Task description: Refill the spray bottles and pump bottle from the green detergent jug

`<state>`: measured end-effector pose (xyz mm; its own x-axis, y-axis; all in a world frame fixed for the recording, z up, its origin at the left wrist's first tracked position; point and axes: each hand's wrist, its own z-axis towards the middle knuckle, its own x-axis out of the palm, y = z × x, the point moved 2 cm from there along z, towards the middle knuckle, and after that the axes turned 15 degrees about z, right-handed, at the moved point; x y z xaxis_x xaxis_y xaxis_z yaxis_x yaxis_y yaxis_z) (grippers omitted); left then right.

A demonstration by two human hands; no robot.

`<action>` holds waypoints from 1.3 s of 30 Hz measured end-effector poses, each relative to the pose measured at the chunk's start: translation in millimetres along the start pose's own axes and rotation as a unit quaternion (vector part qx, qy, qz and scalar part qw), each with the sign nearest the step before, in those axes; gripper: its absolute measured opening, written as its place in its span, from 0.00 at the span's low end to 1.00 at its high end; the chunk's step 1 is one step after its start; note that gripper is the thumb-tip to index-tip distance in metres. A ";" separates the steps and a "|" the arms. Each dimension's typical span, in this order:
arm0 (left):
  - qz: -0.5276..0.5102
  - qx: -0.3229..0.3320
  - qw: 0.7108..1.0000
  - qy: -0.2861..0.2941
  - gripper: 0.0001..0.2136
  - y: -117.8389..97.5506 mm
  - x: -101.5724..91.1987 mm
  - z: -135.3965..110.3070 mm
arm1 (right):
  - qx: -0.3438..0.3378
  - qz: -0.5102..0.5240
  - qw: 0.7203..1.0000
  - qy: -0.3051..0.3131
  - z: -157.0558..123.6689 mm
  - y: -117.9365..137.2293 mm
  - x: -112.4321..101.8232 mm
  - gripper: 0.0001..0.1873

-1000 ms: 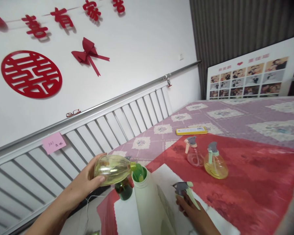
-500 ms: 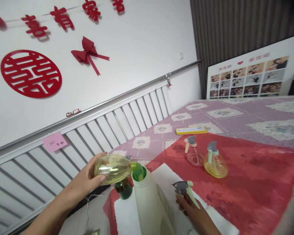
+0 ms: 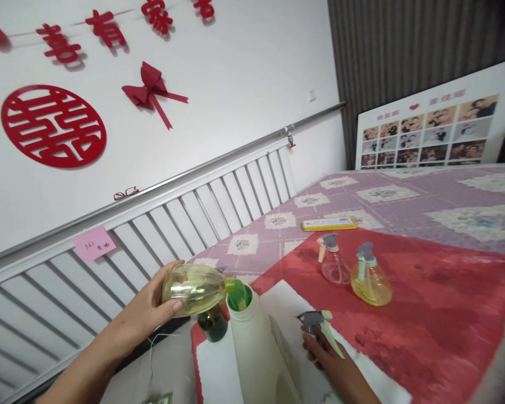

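My left hand is wrapped round a clear yellow-green bottle, tipped on its side. Its neck points into a green funnel-like spout at the mouth of a large pale green jug. In my right hand is a grey and pale green spray head, held low to the right of the jug. A dark green bottle stands just left of the jug, under the tipped bottle. Whether liquid is flowing, I cannot make out.
Two spray bottles stand on the red cloth: a clear one and one with yellow liquid. Behind them lies a yellow-edged flat box. White paper is under the jug. A white radiator runs along the left.
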<state>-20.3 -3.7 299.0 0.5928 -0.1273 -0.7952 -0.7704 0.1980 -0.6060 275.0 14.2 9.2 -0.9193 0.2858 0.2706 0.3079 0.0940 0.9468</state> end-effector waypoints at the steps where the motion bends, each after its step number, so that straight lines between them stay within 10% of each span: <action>1: 0.001 0.000 1.000 -0.002 0.35 -0.2 -0.2 0.2 | 0.002 0.002 1.000 0.005 0.2 -0.7 0.1 0.19; 39: 0.012 0.006 1.000 0.004 0.35 1.0 -4.3 3.3 | 0.009 -0.015 1.000 0.018 1.6 -0.8 0.9 0.19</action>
<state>-22.8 0.3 301.9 0.5724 -0.1305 -0.8095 -0.7813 0.2129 -0.5867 274.4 15.9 8.5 -0.9361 0.2481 0.2493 0.2847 0.1181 0.9513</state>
